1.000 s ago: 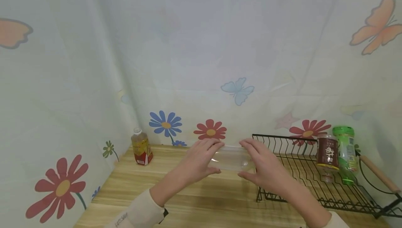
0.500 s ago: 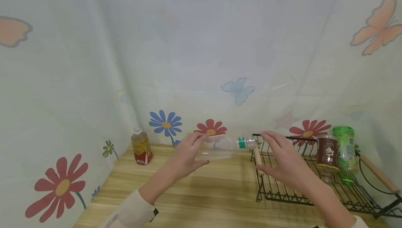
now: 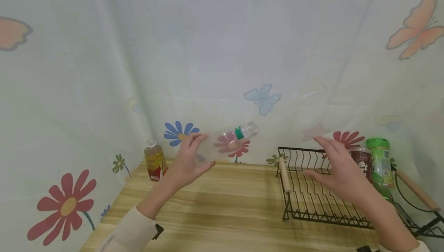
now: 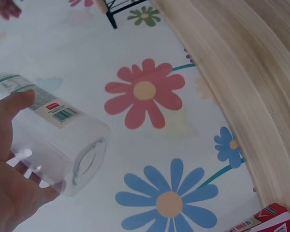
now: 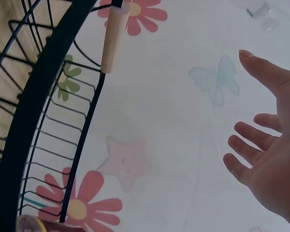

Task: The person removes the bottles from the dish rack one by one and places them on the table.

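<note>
My left hand [image 3: 190, 160] grips a clear plastic bottle [image 3: 222, 145] around its base end, above the wooden table. The bottle tilts up to the right, its green-banded neck pointing away from the hand. In the left wrist view, a label with a barcode [image 4: 64, 114] shows on the bottle's side, near the thumb. My right hand [image 3: 341, 169] holds nothing; its fingers are spread apart over the black wire rack [image 3: 312, 196]. In the right wrist view that hand [image 5: 268, 140] appears with its palm showing, apart from the rack.
On the rack's right side lie a brown-labelled bottle [image 3: 362, 159] and a green bottle [image 3: 381, 157]. Wooden handles [image 3: 285, 175] are fixed at the rack's ends. A red-and-yellow labelled bottle [image 3: 154, 161] stands at the table's back left corner. A flowered curtain [image 3: 222, 51] hangs behind.
The right hand has let go of the bottle and moved right, over the rack. The left hand has carried the bottle left and up, turning its neck upward to the right.
</note>
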`<state>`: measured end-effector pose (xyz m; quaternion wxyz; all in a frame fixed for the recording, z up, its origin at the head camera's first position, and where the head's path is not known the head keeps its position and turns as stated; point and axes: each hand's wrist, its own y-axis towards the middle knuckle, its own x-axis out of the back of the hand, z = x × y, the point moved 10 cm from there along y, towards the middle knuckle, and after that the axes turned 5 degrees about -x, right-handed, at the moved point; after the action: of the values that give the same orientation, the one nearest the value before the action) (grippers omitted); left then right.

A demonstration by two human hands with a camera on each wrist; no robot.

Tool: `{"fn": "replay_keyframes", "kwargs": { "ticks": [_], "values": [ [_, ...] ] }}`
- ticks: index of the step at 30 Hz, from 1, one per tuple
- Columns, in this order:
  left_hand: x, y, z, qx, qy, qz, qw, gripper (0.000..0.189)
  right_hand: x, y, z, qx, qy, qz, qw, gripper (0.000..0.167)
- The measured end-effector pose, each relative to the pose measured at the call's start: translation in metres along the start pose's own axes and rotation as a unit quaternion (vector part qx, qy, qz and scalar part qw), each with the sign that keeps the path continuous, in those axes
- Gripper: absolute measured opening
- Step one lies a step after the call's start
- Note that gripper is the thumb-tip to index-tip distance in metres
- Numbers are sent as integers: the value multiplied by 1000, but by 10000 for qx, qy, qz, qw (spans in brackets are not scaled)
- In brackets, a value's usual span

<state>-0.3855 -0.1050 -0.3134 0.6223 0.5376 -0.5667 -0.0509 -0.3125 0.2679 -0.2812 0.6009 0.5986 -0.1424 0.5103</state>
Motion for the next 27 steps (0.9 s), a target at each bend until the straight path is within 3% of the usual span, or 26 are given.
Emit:
{"fn": "replay_keyframes", "kwargs": {
  "ticks": [4,9,15,19,22,27],
  "values": [
    [14,-2,17,488,-315,-325,9978,86,4,1,-18,-302,123,57,9995,102],
    [21,-13,41,1166,-796,-707,9875,84,4,1,-45,-756,216,113,9968,101],
    [33,-32,62,1574,-714,-1364,9755,85,7,-5,-71,-833,284,-121,9960,95],
    [34,-44,77,1883,-707,-1527,9676,84,10,-9,-88,-979,415,-286,9939,91],
    [29,-53,89,2250,-1082,-1614,9548,85,12,-11,-103,-1260,580,-335,9898,92],
    [18,-75,110,2928,-1772,-2072,9165,89,10,-16,-124,-1598,576,-315,9850,96]
  ]
}}
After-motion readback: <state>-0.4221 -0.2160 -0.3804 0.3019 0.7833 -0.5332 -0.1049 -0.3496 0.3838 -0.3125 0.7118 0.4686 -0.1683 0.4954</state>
